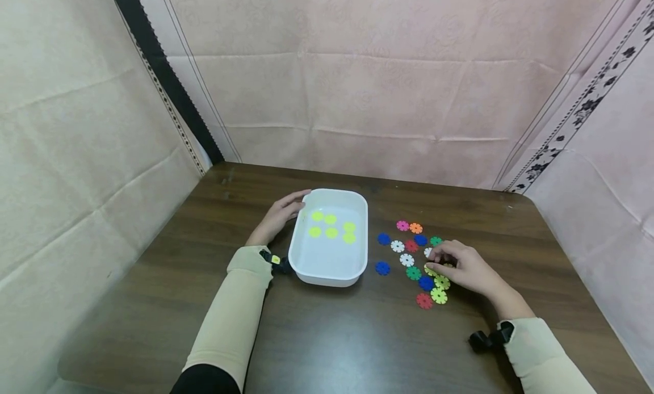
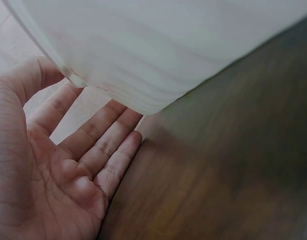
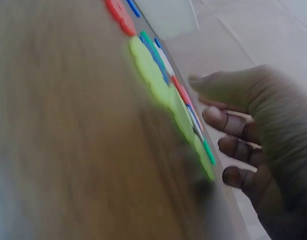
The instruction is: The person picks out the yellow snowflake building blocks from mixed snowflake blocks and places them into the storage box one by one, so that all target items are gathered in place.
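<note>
A white plastic tub point(image 1: 327, 263) stands left of centre on the table, with several yellow-green discs point(image 1: 331, 233) lying flat on its floor. My left hand point(image 1: 282, 215) holds the tub's far left corner, its thumb at the rim and its other fingers along the outside wall. In the left wrist view those fingers point(image 2: 101, 132) stretch out beneath the edge. My right hand point(image 1: 467, 267) hovers over the right side of a spread of notched, flower-shaped discs, close above yellow-green ones point(image 1: 441, 282). Its fingers bend loosely in the right wrist view, with nothing visible between them.
Blue point(image 1: 382, 268), white point(image 1: 397, 246), red point(image 1: 424, 301), green point(image 1: 413, 273), pink point(image 1: 402, 225) and orange discs point(image 1: 416, 228) lie scattered on the brown wooden table point(image 1: 327, 337) right of the tub. Pale cloth point(image 1: 357, 99) hangs behind the table and along both sides.
</note>
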